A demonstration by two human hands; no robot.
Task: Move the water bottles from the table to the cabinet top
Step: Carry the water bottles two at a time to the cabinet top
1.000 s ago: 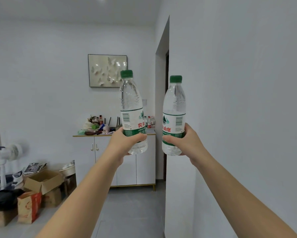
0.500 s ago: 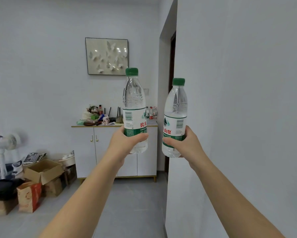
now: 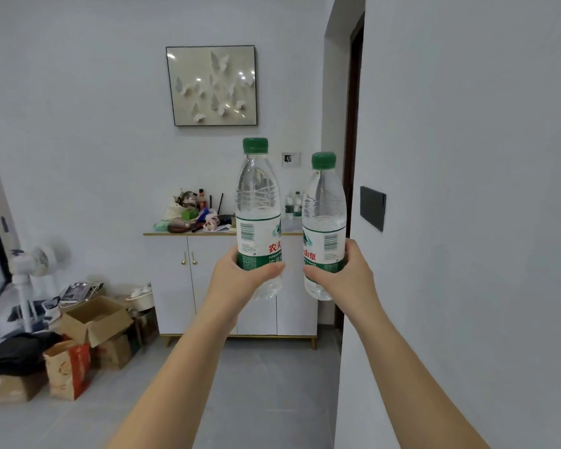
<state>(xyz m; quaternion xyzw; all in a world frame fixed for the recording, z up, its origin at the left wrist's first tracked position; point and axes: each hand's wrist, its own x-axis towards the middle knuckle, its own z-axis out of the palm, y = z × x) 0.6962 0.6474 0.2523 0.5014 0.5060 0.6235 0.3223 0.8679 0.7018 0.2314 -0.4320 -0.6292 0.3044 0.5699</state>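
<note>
As we hold both arms straight out in front of us, our left hand (image 3: 240, 277) curls its fingers and thumb round the lower label of the left bottle (image 3: 258, 202). The bottle stands upright in the air, clear, with its green cap on. Our right hand (image 3: 347, 277) grips the right bottle (image 3: 324, 215) in the same way, low on the label. That bottle is also upright and capped, and its cap sits a little lower than the other one. The two bottles are near each other but apart, with a narrow gap between them.

Both hang in front of the white cabinet (image 3: 208, 286), which stands well beyond them against the far wall on short gold legs. On its top (image 3: 292, 225) we see a pile of clutter (image 3: 191, 212) towards the left. At the right end stand a few small bottles (image 3: 293, 204), visible through the gap between the two we hold. A framed picture (image 3: 211, 85) of white butterflies hangs on the wall above.

To our right a white wall (image 3: 467, 189) runs close by, carrying a dark panel (image 3: 372, 207), and a dark doorway (image 3: 353, 157) lies beyond it. On the floor at the left are a white fan (image 3: 36, 264), open cardboard boxes (image 3: 94, 319) and a brown paper bag (image 3: 67, 367) with red print.
</note>
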